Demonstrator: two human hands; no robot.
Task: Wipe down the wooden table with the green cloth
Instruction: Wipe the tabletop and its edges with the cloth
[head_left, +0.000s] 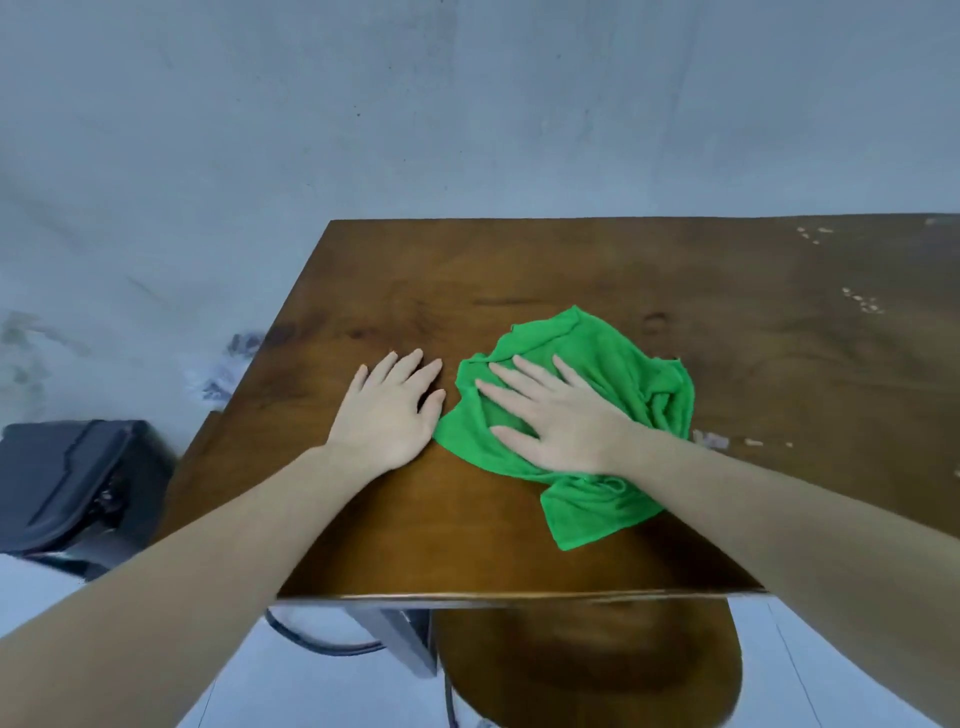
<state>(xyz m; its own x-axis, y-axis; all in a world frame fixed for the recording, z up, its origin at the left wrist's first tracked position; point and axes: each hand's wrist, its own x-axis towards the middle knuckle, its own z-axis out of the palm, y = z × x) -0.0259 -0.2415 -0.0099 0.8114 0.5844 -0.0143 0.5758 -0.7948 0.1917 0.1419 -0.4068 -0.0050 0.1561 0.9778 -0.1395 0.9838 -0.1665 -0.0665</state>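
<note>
The right hand (558, 415) presses flat, fingers (511, 397) spread wide, on the crumpled green cloth (623, 364). The left hand (387, 410) lies flat beside it on the brown wooden surface (519, 260), fingers loosely spread, holding nothing.

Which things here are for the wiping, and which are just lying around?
For the job: green cloth, wooden table, right hand flat on the cloth, left hand flat on the table.
Just there: black bag, round stool, cable.

Cloth (613, 358): bright green, crumpled, spread flat near the table's front edge.
Table (519, 270): dark brown wood, pale scuffs at right.
</note>
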